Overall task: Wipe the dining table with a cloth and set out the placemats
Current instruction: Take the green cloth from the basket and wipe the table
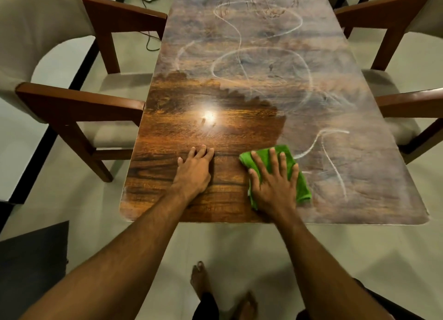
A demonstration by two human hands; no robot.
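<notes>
Your right hand point(273, 183): spread flat, pressing green cloth point(303, 188). Your left hand point(194, 173): flat on desk point(167, 140), holding nothing. Unwiped haze point(347, 171): right and upper frame, nearest right hand.

Both arms outstretched; left hand point(193, 173) palm-down, fingers point(203, 153) close together; right hand point(274, 183) palm-down, splayed.

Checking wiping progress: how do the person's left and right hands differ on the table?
The right hand presses a folded green cloth, fingers spread; the left hand rests bare on the glossy brown wooden table, fingers together. The right sits beside the dusty film, the left on wiped wood. Both are open.
</notes>
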